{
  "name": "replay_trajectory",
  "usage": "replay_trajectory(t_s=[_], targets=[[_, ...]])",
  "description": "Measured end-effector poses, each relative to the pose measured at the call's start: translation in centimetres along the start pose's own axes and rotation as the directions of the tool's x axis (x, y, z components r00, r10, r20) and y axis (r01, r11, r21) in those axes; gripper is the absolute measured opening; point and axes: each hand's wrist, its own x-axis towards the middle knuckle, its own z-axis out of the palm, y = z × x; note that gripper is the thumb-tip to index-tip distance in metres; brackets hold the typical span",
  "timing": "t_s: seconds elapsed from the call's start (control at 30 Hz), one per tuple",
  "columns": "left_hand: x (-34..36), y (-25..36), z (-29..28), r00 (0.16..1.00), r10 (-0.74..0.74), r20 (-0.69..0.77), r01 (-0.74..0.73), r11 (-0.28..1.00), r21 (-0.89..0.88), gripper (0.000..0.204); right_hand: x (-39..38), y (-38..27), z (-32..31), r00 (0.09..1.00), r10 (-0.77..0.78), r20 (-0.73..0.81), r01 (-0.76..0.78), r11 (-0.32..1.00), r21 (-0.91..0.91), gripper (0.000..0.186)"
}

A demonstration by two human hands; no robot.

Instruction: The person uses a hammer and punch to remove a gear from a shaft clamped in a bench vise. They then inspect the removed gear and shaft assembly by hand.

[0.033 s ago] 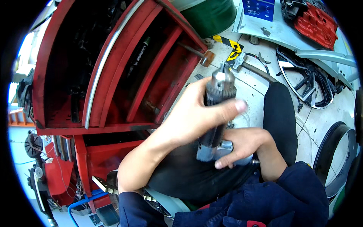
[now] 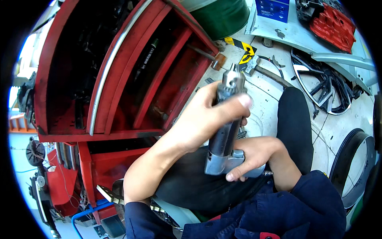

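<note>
A pistol-grip air drill (image 2: 223, 139) stands over my lap with its metal chuck pointing away from me. My left hand (image 2: 205, 119) is wrapped round the upper barrel at the base of the chuck, thumb across the front. Around the grey handle, my right hand (image 2: 258, 152) is closed, its thumb near the rear of the body. Narrow jaws show at the chuck's tip, and I see no bit in them. The handle's lower part and most of the right fingers are hidden.
To the left stands a red tool cabinet (image 2: 122, 137) with open compartments. A mallet (image 2: 218, 62) leans out of it. On the tiled floor lie a hammer (image 2: 270, 74) and a wheel rim (image 2: 324, 85). A tyre-like ring (image 2: 345, 171) is at right, a green drum (image 2: 223, 20) behind.
The drill has tilted and shifted slightly left and toward me. My left thumb has slid a little left across the barrel, and the right hand still grips the handle.
</note>
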Motion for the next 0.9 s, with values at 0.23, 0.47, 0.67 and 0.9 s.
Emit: replay_trajectory(t_s=[0.23, 0.47, 0.67, 0.9], targets=[[0.7, -0.4, -0.1, 0.995, 0.043, 0.091, 0.008, 0.868, -0.496, 0.056, 0.2, 1.2, -0.4, 0.969, -0.181, 0.169, 0.138, 0.961, 0.239, 0.050], [0.4, -0.8, -0.7, 0.989, 0.118, 0.086, -0.074, 0.910, -0.408, 0.060, 0.0, 0.8, 0.0, 0.996, -0.084, 0.037, 0.078, 0.987, 0.140, 0.052], [0.3, -0.4, -0.4, 0.991, 0.122, -0.049, -0.131, 0.948, -0.289, 0.058, -0.4, 0.5, 0.0, 0.998, -0.070, -0.004, 0.070, 0.995, 0.076, 0.053], [0.5, -0.6, -0.6, 0.989, 0.117, -0.090, -0.139, 0.941, -0.309, 0.058, -0.3, 0.7, -0.3, 0.999, -0.032, -0.044, 0.033, 0.999, 0.006, 0.054]])
